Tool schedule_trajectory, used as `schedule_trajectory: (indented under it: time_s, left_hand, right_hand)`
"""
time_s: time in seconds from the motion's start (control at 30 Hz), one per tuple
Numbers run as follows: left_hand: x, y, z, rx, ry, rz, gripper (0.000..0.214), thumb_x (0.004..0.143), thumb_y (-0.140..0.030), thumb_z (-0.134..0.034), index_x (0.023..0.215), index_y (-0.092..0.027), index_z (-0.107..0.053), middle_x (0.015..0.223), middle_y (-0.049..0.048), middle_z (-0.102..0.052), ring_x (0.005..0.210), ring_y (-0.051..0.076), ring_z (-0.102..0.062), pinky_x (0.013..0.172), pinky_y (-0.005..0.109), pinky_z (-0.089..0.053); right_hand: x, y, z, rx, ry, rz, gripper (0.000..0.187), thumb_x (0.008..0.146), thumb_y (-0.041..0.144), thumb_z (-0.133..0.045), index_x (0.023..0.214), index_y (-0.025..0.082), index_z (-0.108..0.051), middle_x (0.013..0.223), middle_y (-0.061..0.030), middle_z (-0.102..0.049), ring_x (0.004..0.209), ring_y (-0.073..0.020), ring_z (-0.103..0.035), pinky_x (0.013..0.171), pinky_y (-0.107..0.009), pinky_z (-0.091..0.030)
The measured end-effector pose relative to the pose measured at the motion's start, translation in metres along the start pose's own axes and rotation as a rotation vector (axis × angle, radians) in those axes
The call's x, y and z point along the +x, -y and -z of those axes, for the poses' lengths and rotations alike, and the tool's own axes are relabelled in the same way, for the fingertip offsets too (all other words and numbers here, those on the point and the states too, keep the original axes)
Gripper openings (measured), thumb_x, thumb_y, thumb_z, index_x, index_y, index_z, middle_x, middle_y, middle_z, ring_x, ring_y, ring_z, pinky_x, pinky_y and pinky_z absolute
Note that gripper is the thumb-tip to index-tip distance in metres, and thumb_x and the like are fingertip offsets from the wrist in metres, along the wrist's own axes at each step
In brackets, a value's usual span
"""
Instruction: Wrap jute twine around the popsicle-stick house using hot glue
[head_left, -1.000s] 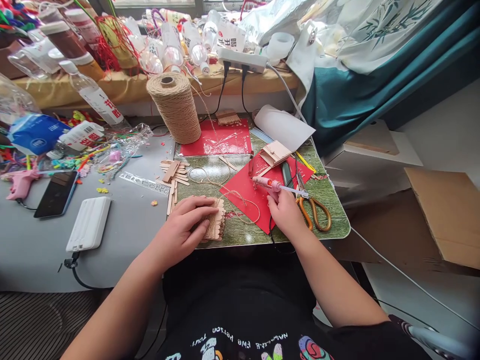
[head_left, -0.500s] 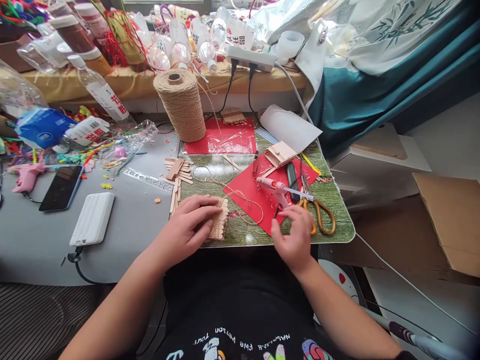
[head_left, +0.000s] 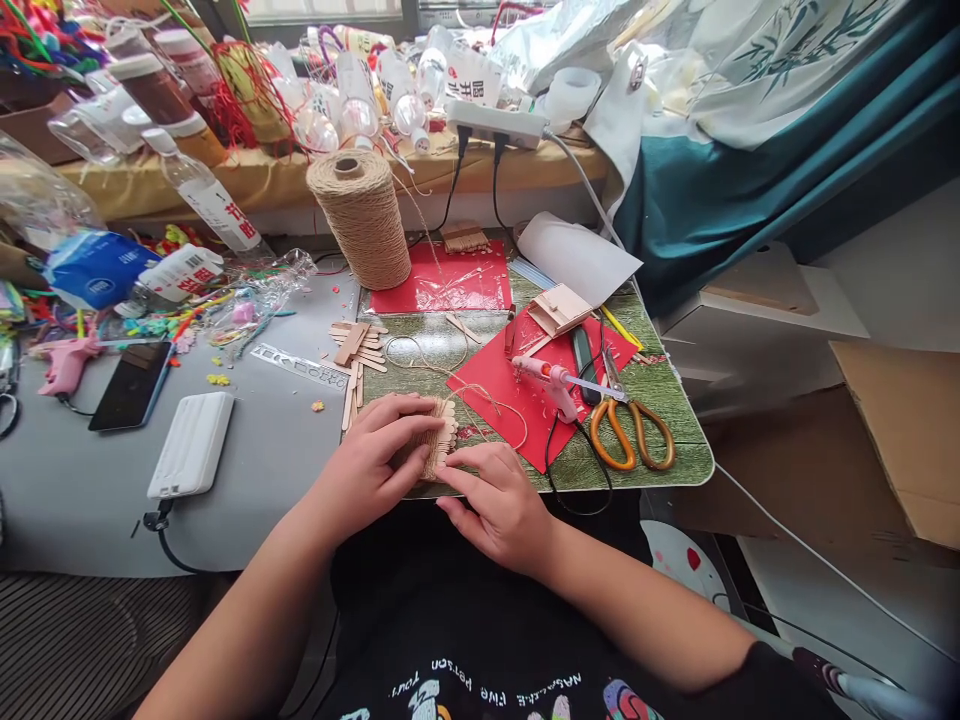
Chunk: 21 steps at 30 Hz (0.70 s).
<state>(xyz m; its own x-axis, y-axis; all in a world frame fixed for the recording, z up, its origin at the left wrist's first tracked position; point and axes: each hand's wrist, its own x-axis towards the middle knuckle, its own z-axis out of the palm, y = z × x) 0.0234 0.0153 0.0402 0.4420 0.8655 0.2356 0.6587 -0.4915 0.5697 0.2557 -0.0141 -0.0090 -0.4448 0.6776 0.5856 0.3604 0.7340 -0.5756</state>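
My left hand (head_left: 386, 445) is closed over a small panel of wooden craft sticks (head_left: 448, 425) wound with twine, pressing it near the table's front edge. Much of the panel lies hidden under those fingers. Against its near right corner rest the fingertips of my right hand (head_left: 499, 500), the thumb apart and lower down. A loose strand of twine (head_left: 517, 418) loops from the panel across the mat toward a big twine spool (head_left: 356, 220). Right of my hands, a pink glue gun (head_left: 551, 380) stands on a red sheet (head_left: 480, 385), beside scissors (head_left: 626, 430) with orange-brown handles.
Loose craft sticks (head_left: 358, 350) and a stencil ruler (head_left: 300, 367) lie to the left. Farther left are a white power bank (head_left: 191, 445), a phone (head_left: 131, 385) and another pink glue gun (head_left: 66, 362). A small wooden box (head_left: 559, 308) sits behind the red sheet.
My right hand has moved left from beside the glue gun to the stick panel, its fingertips now at the panel's corner. My left hand keeps its hold.
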Motion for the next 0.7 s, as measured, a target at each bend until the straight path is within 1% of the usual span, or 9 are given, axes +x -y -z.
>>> schedule_trajectory:
  time_s: [0.17,0.3,0.37,0.47,0.5,0.57,0.63,0.7]
  left_hand:
    - [0.000,0.001,-0.002,-0.001,-0.027,-0.010,0.034,0.099,-0.020,-0.060,0.130,-0.031,-0.069,0.145,0.0065,-0.062,0.136,0.027,-0.058,0.116,0.048,-0.048]
    - [-0.001,0.001,-0.002,-0.020,-0.030,-0.003,0.033,0.099,-0.021,-0.062,0.131,-0.028,-0.062,0.145,0.0074,-0.064,0.137,0.027,-0.057,0.118,0.050,-0.046]
    - [-0.001,0.001,-0.004,-0.038,-0.049,0.013,0.028,0.098,-0.023,-0.065,0.125,-0.026,-0.060,0.143,0.0081,-0.066,0.138,0.027,-0.057,0.118,0.051,-0.046]
    - [-0.003,0.001,-0.007,-0.038,-0.093,0.001,0.012,0.098,-0.022,-0.065,0.109,-0.025,-0.060,0.140,0.0077,-0.067,0.138,0.026,-0.057,0.120,0.052,-0.045]
    - [-0.004,0.001,-0.008,-0.024,-0.110,-0.011,0.007,0.098,-0.021,-0.065,0.103,-0.024,-0.061,0.137,0.0075,-0.067,0.136,0.026,-0.058,0.120,0.052,-0.044]
    - [-0.007,0.000,-0.009,0.020,-0.148,-0.025,0.005,0.097,-0.020,-0.065,0.097,-0.024,-0.062,0.125,0.0067,-0.069,0.125,0.024,-0.062,0.116,0.051,-0.047]
    - [-0.009,-0.002,-0.008,0.055,-0.165,-0.033,0.006,0.096,-0.018,-0.064,0.098,-0.024,-0.064,0.113,0.0055,-0.070,0.113,0.023,-0.065,0.111,0.049,-0.050]
    - [-0.012,-0.004,-0.006,0.062,-0.139,-0.054,0.013,0.094,-0.017,-0.064,0.104,-0.025,-0.064,0.112,0.0051,-0.070,0.110,0.023,-0.065,0.110,0.049,-0.050]
  right_hand:
    - [-0.002,0.001,-0.004,0.016,0.000,-0.017,0.045,0.100,0.023,-0.069,0.144,0.026,-0.061,0.125,-0.0113,-0.070,0.113,-0.0290,-0.065,0.098,-0.049,-0.056]
    - [-0.002,0.002,-0.004,0.032,-0.009,-0.028,0.046,0.100,0.023,-0.068,0.145,0.027,-0.060,0.125,-0.0111,-0.069,0.113,-0.0292,-0.064,0.098,-0.050,-0.056]
    - [0.000,0.003,-0.004,0.045,-0.002,-0.047,0.045,0.099,0.024,-0.068,0.144,0.027,-0.060,0.125,-0.0112,-0.069,0.114,-0.0294,-0.064,0.098,-0.050,-0.056]
    - [0.003,0.005,-0.002,0.032,0.025,-0.070,0.041,0.099,0.026,-0.068,0.139,0.026,-0.062,0.124,-0.0116,-0.068,0.112,-0.0297,-0.063,0.098,-0.050,-0.055]
    - [0.005,0.005,-0.001,0.015,0.037,-0.073,0.039,0.098,0.026,-0.069,0.137,0.025,-0.063,0.123,-0.0119,-0.068,0.112,-0.0300,-0.063,0.098,-0.050,-0.055]
    - [0.009,0.006,0.001,-0.024,0.070,-0.064,0.034,0.098,0.027,-0.069,0.132,0.023,-0.065,0.122,-0.0123,-0.069,0.109,-0.0302,-0.062,0.098,-0.051,-0.054]
    - [0.014,0.007,0.005,-0.055,0.111,-0.046,0.030,0.099,0.029,-0.068,0.128,0.023,-0.066,0.120,-0.0125,-0.069,0.107,-0.0302,-0.062,0.097,-0.051,-0.053]
    - [0.019,0.006,0.008,-0.067,0.149,-0.029,0.027,0.099,0.029,-0.067,0.126,0.023,-0.066,0.119,-0.0124,-0.070,0.106,-0.0301,-0.062,0.096,-0.050,-0.053]
